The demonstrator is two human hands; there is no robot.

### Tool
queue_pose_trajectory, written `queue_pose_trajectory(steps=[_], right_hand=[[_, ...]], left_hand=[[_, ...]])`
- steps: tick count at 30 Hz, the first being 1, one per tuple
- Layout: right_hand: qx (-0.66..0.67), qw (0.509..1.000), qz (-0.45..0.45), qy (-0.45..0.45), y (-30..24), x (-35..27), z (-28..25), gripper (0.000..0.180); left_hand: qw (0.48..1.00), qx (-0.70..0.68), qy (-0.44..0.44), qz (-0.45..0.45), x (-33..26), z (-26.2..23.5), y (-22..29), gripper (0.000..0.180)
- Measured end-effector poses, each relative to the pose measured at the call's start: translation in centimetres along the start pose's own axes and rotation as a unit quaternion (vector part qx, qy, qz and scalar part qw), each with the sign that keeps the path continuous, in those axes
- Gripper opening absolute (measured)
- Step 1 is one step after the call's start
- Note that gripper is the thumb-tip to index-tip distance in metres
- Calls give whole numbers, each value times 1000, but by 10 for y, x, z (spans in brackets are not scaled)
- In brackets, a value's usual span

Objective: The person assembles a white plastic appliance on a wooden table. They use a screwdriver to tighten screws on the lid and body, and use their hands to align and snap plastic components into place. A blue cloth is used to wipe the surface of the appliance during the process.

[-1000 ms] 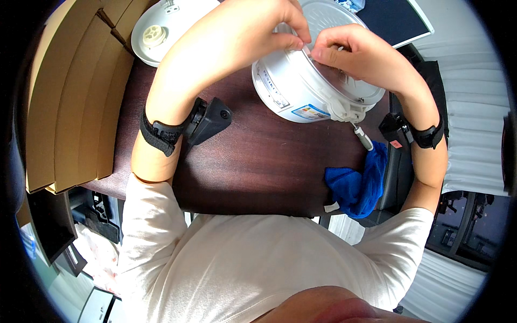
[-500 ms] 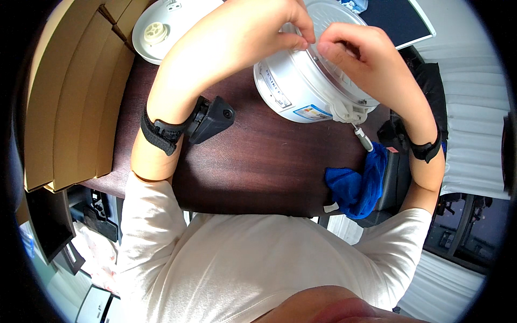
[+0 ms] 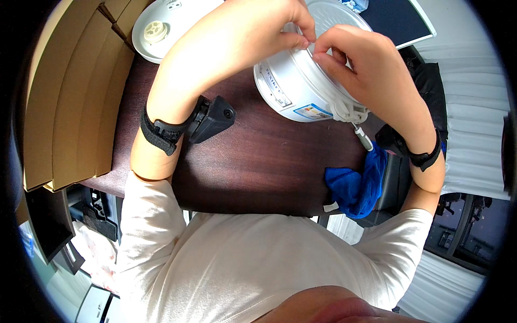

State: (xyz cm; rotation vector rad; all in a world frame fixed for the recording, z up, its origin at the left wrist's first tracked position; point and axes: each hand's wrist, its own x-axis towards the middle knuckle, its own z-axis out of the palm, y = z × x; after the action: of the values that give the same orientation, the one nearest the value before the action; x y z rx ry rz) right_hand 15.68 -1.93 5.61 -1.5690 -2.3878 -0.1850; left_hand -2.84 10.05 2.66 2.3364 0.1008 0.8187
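A white, round pot-like appliance stands tilted at the far side of the table, with labels on its wall and a latch or hinge part at its near right. My left hand reaches over its rim, thumb and index finger pinched together. Opposite it, almost touching, my right hand is closed with thumb and bent index finger at the same rim. What lies between the fingertips is too small to make out. A screwdriver with a grey-white handle lies just below the latch part.
A white round lid with a cream cap lies far left, beside stacked cardboard boxes. A blue cloth sits at the right edge of the brown table. A dark panel stands behind.
My right hand has shifted slightly left and its fingers have turned at the rim. The clear edge seen under it before is now covered. My left hand stays almost still.
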Motion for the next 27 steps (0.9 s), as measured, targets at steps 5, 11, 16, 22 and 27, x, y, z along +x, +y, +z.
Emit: queue_pose_trajectory(steps=[5,11,16,22,27], right_hand=[[-11,999,-22,-26,4,5,2,18],[-8,1000,9,-19,-2,5,-9,18],[-67,997,-41,-1,-1,1,6,15],[-223,968,-110,-9,5,-4,15,15],[-136,988,-61,-47,-4,4,-2,16]], left_hand=[[1000,5,3,9,0,1,0,11],[999,-1,21,28,-3,2,-2,11],[999,29,12,27,-2,1,0,11],[999,29,3,41,3,7,-19,11],[999,31,8,39,-1,3,-6,12]])
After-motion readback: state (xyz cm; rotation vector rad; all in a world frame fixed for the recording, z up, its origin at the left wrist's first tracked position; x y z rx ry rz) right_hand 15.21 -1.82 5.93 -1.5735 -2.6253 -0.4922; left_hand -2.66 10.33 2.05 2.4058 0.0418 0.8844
